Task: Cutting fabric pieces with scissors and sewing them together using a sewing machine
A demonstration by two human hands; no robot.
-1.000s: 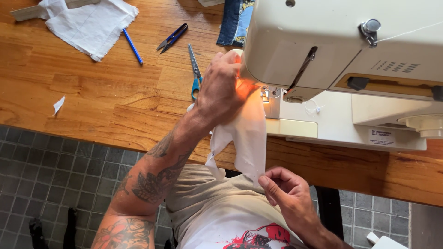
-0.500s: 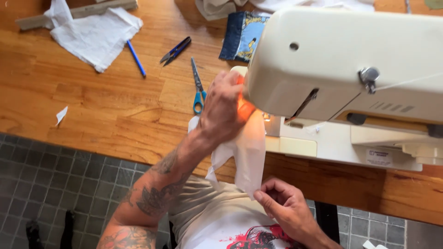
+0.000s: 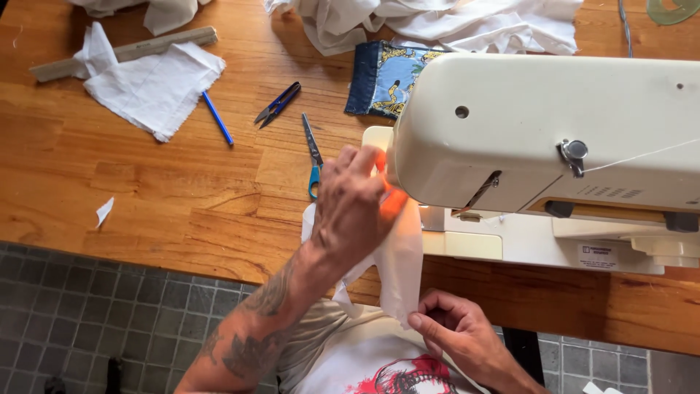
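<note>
Here, the left hand (image 3: 354, 208) is pressing flat, fingers spread, on a strip of white fabric (image 3: 399, 266) at the edge of a cream sewing machine (image 3: 539, 138), while the right hand (image 3: 456, 332) is pinching the strip's lower end between thumb and fingers, below the table edge. The fabric is hanging from the machine bed down toward the person's lap. The needle area is lying hidden behind the left hand and the machine's head, so how the cloth is sitting under it cannot be made out.

Blue-handled scissors (image 3: 313, 157), thread snips (image 3: 277, 104), a blue pen (image 3: 217, 117), a wooden ruler (image 3: 124, 52) and a white cloth scrap (image 3: 152, 87) are lying on the wooden table (image 3: 131, 197).

Compared with half a second ago, the view is showing more of the tabletop beyond the machine, and the right hand is sitting slightly higher in frame.
</note>
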